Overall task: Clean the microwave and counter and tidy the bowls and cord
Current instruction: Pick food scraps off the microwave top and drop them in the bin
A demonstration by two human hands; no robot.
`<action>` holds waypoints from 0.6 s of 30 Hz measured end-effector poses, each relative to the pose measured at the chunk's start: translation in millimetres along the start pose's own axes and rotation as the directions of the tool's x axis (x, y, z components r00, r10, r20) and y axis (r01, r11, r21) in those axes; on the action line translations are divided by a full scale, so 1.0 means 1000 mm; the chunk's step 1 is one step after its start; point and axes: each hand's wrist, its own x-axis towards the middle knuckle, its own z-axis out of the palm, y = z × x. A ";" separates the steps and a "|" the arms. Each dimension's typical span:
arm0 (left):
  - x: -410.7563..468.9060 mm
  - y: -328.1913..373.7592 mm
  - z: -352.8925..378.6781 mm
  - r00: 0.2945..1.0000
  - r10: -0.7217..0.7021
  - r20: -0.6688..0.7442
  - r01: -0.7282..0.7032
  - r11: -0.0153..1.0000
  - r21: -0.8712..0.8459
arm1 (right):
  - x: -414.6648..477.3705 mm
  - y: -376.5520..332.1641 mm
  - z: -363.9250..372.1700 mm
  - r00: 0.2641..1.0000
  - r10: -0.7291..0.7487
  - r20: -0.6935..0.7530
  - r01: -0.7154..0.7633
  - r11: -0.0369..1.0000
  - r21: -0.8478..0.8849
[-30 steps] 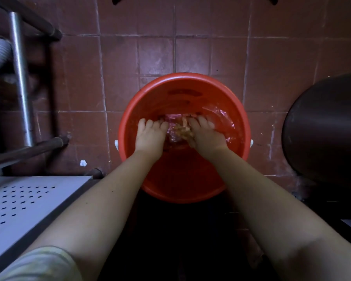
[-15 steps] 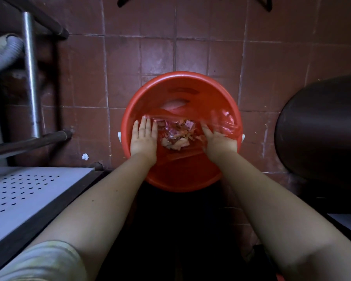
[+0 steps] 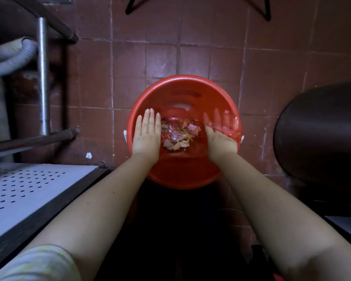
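Note:
A red plastic bucket (image 3: 182,173) stands on the red tiled floor below me. Inside it lies a heap of food scraps and paper bits (image 3: 179,133) on a thin red plastic bag (image 3: 231,123). My left hand (image 3: 147,132) hovers flat over the bucket's left side, fingers straight and together, holding nothing. My right hand (image 3: 219,134) is over the right side, blurred by motion, fingers spread and straight, next to the bag's loose edge. Whether it touches the bag I cannot tell.
A white perforated metal panel (image 3: 28,191) juts in at lower left. Steel frame legs (image 3: 42,78) and a grey corrugated hose (image 3: 12,57) stand at left. A dark round bin (image 3: 320,134) sits at right. A white crumb (image 3: 88,155) lies on the floor.
Both hands were close together, down in the scraps; they have since come apart to the bucket's sides, with the fingers opened out straight. The scraps now lie uncovered.

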 end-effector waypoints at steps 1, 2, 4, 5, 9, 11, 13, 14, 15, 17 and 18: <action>-0.001 0.000 0.000 0.999 0.038 -0.034 -0.041 0.997 -0.064 | -0.003 -0.001 -0.002 1.000 -0.025 0.001 0.025 1.000 0.001; -0.004 0.000 -0.002 0.995 0.077 -0.063 -0.085 0.987 -0.135 | -0.007 -0.003 -0.004 0.998 -0.063 0.002 0.063 0.998 0.005; -0.013 0.002 -0.008 0.986 0.127 -0.108 -0.149 0.961 -0.234 | -0.018 -0.007 -0.009 0.988 -0.154 -0.032 0.153 0.988 -0.016; -0.018 0.003 -0.013 0.983 0.132 -0.128 -0.162 0.949 -0.269 | -0.025 -0.010 -0.012 0.980 -0.188 -0.058 0.187 0.982 -0.029; -0.044 0.003 -0.039 0.952 0.078 -0.297 -0.188 0.913 -0.362 | -0.057 -0.024 -0.032 0.962 -0.243 -0.126 0.247 0.969 0.017; -0.057 -0.003 -0.058 0.932 0.049 -0.360 -0.194 0.905 -0.379 | -0.077 -0.030 -0.051 0.952 -0.248 -0.177 0.264 0.962 0.072; -0.074 -0.013 -0.088 0.924 0.019 -0.382 -0.193 0.886 -0.421 | -0.100 -0.037 -0.079 0.944 -0.229 -0.238 0.268 0.952 0.145; -0.084 -0.020 -0.105 0.921 0.006 -0.390 -0.190 0.880 -0.436 | -0.114 -0.041 -0.095 0.937 -0.217 -0.273 0.267 0.950 0.164; -0.095 -0.029 -0.123 0.919 -0.012 -0.395 -0.180 0.877 -0.446 | -0.128 -0.044 -0.112 0.928 -0.208 -0.308 0.268 0.949 0.167; -0.118 -0.048 -0.160 0.915 -0.065 -0.398 -0.147 0.866 -0.478 | -0.158 -0.052 -0.149 0.901 -0.197 -0.386 0.276 0.948 0.160; -0.131 -0.059 -0.181 0.910 -0.095 -0.404 -0.129 0.860 -0.493 | -0.173 -0.056 -0.170 0.887 -0.191 -0.421 0.276 0.949 0.152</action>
